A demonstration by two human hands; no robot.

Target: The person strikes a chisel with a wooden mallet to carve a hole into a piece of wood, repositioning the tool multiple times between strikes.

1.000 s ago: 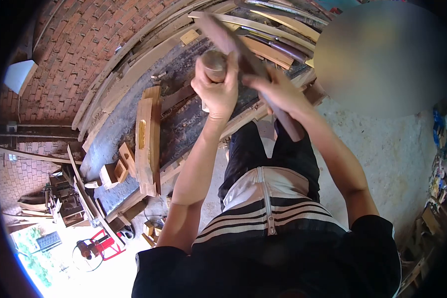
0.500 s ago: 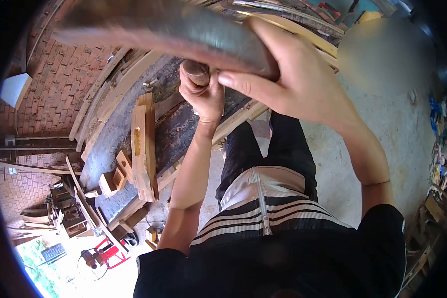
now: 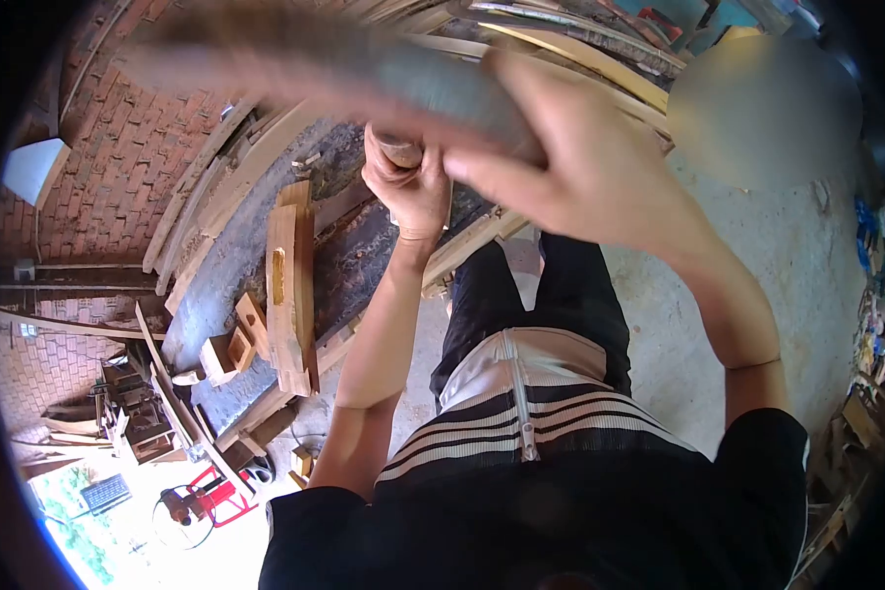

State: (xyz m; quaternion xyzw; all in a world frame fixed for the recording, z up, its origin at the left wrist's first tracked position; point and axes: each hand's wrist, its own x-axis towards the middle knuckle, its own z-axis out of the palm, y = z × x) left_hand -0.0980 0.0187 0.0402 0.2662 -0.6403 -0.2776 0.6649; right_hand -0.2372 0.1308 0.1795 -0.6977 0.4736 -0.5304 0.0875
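A long, thick, dark wooden block (image 3: pixel 393 84), smeared by motion, spans the upper part of the head view. My right hand (image 3: pixel 600 162) is closed around its right end, with the thumb along the lower edge. Just under the block, my left hand (image 3: pixel 411 202) wraps round an upright wooden tool handle (image 3: pixel 400 150). Only the handle's rounded top shows; its lower part is hidden by my fist. Left of that forearm lies a pale timber piece (image 3: pixel 290 285) with a slot cut in it.
A long dark workbench (image 3: pixel 349 261) runs diagonally beneath my left arm. Small mortised wooden blocks (image 3: pixel 231 354) rest on it. Long boards (image 3: pixel 221 197) lean by the brick wall (image 3: pixel 108 147). A red-framed machine (image 3: pixel 216 497) stands lower left. Scrap wood (image 3: pixel 860 423) lies at right.
The dark block and my right hand look more blurred, and the block's right end sits slightly lower. My left hand keeps its grip on the handle. The whole view has shifted slightly.
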